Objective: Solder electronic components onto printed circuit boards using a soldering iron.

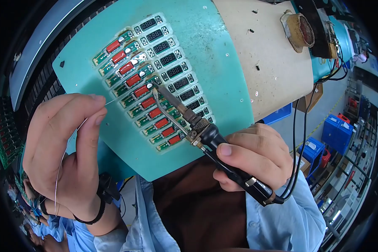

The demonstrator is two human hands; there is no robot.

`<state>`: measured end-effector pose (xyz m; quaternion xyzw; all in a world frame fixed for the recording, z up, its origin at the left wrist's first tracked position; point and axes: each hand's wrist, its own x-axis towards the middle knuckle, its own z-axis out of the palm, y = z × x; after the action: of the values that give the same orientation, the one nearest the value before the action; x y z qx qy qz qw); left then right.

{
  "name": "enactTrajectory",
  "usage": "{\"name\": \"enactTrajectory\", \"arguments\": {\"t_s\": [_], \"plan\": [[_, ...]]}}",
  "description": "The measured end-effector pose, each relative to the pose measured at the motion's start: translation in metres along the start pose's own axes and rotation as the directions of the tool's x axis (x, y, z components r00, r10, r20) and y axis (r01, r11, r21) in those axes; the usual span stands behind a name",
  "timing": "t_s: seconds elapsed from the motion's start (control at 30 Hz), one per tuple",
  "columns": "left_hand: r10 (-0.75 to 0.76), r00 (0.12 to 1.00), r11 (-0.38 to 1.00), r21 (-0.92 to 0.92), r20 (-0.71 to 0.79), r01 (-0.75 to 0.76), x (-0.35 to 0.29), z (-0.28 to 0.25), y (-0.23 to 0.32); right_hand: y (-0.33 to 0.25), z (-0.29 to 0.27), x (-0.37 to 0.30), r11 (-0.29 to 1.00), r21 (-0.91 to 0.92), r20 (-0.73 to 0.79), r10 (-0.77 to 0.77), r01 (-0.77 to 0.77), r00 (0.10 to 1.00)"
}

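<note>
Between the thumb and forefinger of my left hand [63,147], closed in a pinch, is a thin solder wire [112,101]. Its free end reaches right toward the boards; the rest trails down past my palm. My right hand [260,157] is wrapped round the black handle of a soldering iron [217,145], with a thin metal tube along its shaft. The iron points up and left, its tip over the middle of a row of small green circuit boards [132,110] with red block components. Whether tip and wire touch is too small to tell. Beside them runs a row of black display modules [174,71].
Both rows sit in a teal panel [206,50]. A beige surface [269,90] with several small dark parts adjoins on the right, near a stained round holder [299,31]. Black cables [296,134] hang at right. More green boards [8,140] stand far left; blue bins [337,133] are beyond.
</note>
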<state>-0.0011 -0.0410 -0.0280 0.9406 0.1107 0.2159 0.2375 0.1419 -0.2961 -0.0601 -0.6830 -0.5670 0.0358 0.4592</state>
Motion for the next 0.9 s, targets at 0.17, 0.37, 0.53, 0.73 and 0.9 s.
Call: {"name": "enactTrajectory", "arguments": {"t_s": [0.17, 0.37, 0.53, 0.73, 0.9], "plan": [[-0.018, 1.0, 1.0, 0.004, 0.009, 0.018, 0.0, 0.0, 0.002, 0.0, -0.001, 0.0, 1.0, 0.003, 0.005, -0.006, 0.006, 1.0], [0.005, 1.0, 0.999, 0.049, -0.003, -0.005, -0.001, -0.006, 0.004, -0.002, -0.001, 0.001, 1.0, 0.009, -0.004, -0.005, 0.005, 1.0], [-0.01, 0.999, 0.999, 0.035, -0.031, 0.011, -0.005, -0.008, 0.008, -0.005, -0.006, -0.002, 0.999, 0.035, -0.065, -0.014, 0.017, 0.998], [0.002, 0.999, 0.999, 0.047, -0.049, 0.0, -0.008, -0.007, 0.007, -0.005, -0.006, -0.006, 1.0, 0.005, -0.037, -0.026, 0.026, 0.999], [0.016, 0.999, 0.999, 0.052, -0.046, -0.014, -0.004, -0.005, 0.004, -0.011, -0.011, 0.0, 1.0, 0.0, 0.052, 0.025, -0.025, 0.998]]}}
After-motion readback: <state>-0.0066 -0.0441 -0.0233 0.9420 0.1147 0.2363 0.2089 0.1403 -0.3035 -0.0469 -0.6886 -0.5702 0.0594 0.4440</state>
